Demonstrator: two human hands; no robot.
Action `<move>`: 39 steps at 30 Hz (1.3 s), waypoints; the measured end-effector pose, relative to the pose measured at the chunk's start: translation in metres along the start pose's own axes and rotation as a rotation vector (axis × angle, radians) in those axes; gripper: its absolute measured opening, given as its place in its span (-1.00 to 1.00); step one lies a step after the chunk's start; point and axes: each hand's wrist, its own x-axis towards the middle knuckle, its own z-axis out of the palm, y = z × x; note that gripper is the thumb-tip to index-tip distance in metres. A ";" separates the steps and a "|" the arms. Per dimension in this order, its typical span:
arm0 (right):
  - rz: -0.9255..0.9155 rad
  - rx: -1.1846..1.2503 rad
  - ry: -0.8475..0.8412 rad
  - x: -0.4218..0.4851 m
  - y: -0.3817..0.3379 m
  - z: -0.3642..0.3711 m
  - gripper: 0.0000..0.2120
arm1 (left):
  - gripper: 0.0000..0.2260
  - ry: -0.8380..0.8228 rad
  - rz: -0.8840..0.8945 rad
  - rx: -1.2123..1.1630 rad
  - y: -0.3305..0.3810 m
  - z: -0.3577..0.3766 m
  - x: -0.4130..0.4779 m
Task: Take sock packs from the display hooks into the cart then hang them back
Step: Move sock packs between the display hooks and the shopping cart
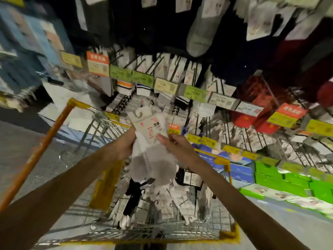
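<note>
A white and grey sock pack (pixel 151 129) with a cardboard label and a plastic hook on top is held upright above the cart (pixel 162 231). My left hand (pixel 126 143) grips its left edge. My right hand (pixel 175 146) pinches its right side, thumb on the label. Several other sock packs (pixel 162 201), white, grey and black, lie in the wire cart basket below. In front, the display hooks (pixel 126 103) carry hanging sock packs behind a row of price tags.
The cart's orange handle bar (pixel 36 154) runs along the left. Green and blue boxes (pixel 281 179) are stacked on a low shelf at the right. Red packages (pixel 259 112) hang at the upper right. Grey and dark socks (pixel 200 33) hang overhead.
</note>
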 end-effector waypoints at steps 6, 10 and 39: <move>0.085 0.139 -0.008 -0.017 -0.070 -0.032 -0.31 | -0.72 -0.065 0.097 -0.009 0.069 0.038 -0.035; 0.154 0.309 0.013 -0.023 -0.099 -0.051 -0.18 | -0.67 -0.038 0.102 -0.085 0.097 0.056 -0.057; -0.262 0.404 0.176 -0.080 -0.285 -0.136 -0.60 | -0.66 -0.188 0.475 0.294 0.274 0.166 -0.132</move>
